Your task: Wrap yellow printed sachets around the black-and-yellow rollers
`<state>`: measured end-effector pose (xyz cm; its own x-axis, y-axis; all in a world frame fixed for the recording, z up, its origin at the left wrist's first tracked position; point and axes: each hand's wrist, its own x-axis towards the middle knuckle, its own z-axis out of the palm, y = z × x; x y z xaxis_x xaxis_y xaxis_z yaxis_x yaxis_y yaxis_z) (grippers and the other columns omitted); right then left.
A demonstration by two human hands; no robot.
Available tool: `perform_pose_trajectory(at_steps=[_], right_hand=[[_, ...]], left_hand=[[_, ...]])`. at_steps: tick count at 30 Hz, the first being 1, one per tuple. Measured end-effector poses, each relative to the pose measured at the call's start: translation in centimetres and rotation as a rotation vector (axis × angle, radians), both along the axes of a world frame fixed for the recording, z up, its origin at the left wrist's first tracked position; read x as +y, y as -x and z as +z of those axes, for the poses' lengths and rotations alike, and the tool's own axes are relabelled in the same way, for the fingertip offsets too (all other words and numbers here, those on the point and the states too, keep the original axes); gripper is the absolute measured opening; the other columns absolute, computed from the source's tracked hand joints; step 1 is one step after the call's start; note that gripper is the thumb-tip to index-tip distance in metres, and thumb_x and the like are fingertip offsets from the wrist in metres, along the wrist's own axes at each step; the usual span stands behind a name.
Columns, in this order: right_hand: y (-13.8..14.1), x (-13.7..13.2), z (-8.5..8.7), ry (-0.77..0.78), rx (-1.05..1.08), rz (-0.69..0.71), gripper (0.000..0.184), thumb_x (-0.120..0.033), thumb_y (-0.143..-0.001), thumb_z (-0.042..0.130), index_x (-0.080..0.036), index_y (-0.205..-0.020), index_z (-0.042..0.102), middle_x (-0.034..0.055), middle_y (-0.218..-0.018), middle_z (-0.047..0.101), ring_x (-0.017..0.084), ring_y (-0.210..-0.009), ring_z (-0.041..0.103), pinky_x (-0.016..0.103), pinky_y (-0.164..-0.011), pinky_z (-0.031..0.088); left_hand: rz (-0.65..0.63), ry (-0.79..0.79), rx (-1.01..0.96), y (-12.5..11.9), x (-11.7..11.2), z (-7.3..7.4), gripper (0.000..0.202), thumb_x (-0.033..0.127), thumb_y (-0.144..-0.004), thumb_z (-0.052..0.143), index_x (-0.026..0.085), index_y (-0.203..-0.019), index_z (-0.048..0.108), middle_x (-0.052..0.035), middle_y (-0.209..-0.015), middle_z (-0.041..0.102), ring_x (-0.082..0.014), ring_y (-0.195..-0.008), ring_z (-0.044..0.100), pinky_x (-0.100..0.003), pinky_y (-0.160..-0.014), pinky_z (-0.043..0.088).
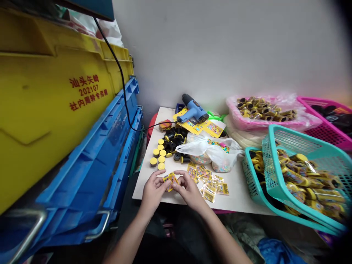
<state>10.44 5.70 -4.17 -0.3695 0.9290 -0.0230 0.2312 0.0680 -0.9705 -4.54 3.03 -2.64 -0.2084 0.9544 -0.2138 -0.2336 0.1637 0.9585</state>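
Both my hands meet over the near edge of a white board. My left hand and my right hand pinch the same small yellow printed packet between fingertips. Just right of my right hand lie several more yellow packets, loose on the board. Behind my left hand stand small yellow-topped caps and black rings. A clear plastic bag with colourful small pieces lies behind the packets.
A blue heat gun with a black cord rests at the back. Stacked yellow and blue crates wall the left. Two teal baskets, a pink basket and a pink bag of rolls fill the right.
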Motion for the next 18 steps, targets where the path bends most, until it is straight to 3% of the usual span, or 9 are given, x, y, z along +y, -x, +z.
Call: perform_pose_trajectory(at_steps=[3, 6, 9, 11, 13, 18], right_hand=[[-0.7, 2.8, 0.5, -0.284, -0.374, -0.047, 0.026, -0.029, -0.089, 0.047, -0.018, -0.111, 0.054, 0.0086, -0.091, 0.062, 0.023, -0.089, 0.055, 0.036, -0.08, 0.041], [-0.9, 6.0, 0.3, -0.536, -0.767, -0.115, 0.033, -0.013, -0.086, 0.043, -0.015, -0.116, 0.055, 0.0156, -0.115, 0.058, 0.03, -0.11, 0.047, 0.043, -0.093, 0.034], [-1.1, 7.5, -0.2, -0.609, -0.857, -0.082, 0.046, -0.007, -0.083, 0.04, -0.016, -0.126, 0.051, 0.0152, -0.123, 0.055, 0.029, -0.116, 0.044, 0.044, -0.099, 0.029], [-1.3, 7.2, -0.2, -0.602, -0.792, -0.104, 0.046, -0.009, -0.08, 0.045, -0.015, -0.125, 0.052, 0.0162, -0.121, 0.056, 0.03, -0.115, 0.045, 0.045, -0.099, 0.03], [-1.8, 5.8, 0.2, -0.505, -0.581, -0.164, 0.039, -0.016, -0.077, 0.052, -0.015, -0.115, 0.059, 0.0154, -0.109, 0.058, 0.029, -0.105, 0.05, 0.043, -0.092, 0.037], [-3.5, 1.3, 1.8, 0.04, 0.311, -0.171, 0.028, -0.035, -0.075, 0.064, -0.021, -0.098, 0.056, 0.0022, -0.084, 0.056, 0.016, -0.073, 0.057, 0.031, -0.068, 0.046]], left_hand=[[0.045, 0.031, 0.054, 0.4, 0.0, -0.2, 0.037, 0.031, -0.062, 0.074, 0.014, -0.093, 0.063, 0.0007, -0.056, 0.066, -0.015, -0.055, 0.064, -0.022, -0.05, 0.051], [0.065, 0.039, 0.122, 0.6, 0.0, -0.2, 0.029, 0.031, -0.062, 0.073, 0.012, -0.083, 0.068, -0.0036, -0.063, 0.071, -0.0142, -0.055, 0.064, -0.022, -0.051, 0.052], [0.103, 0.008, 0.197, 0.8, -0.3, 0.2, 0.026, 0.033, -0.065, 0.072, 0.012, -0.08, 0.072, -0.007, -0.073, 0.075, -0.0164, -0.06, 0.066, -0.024, -0.054, 0.054], [0.133, -0.02, 0.243, 1.0, -0.5, 0.3, 0.026, 0.036, -0.066, 0.071, 0.013, -0.078, 0.073, -0.0072, -0.072, 0.075, -0.0177, -0.059, 0.067, -0.025, -0.053, 0.055], [0.137, -0.043, 0.268, 1.1, -0.7, 0.2, 0.027, 0.038, -0.067, 0.07, 0.013, -0.076, 0.074, -0.007, -0.07, 0.075, -0.0187, -0.057, 0.067, -0.027, -0.053, 0.056], [0.058, -0.11, 0.261, 0.8, -0.8, -0.4, 0.023, 0.035, -0.069, 0.07, 0.015, -0.077, 0.076, -0.0077, -0.079, 0.076, -0.0234, -0.074, 0.071, -0.031, -0.069, 0.058]])
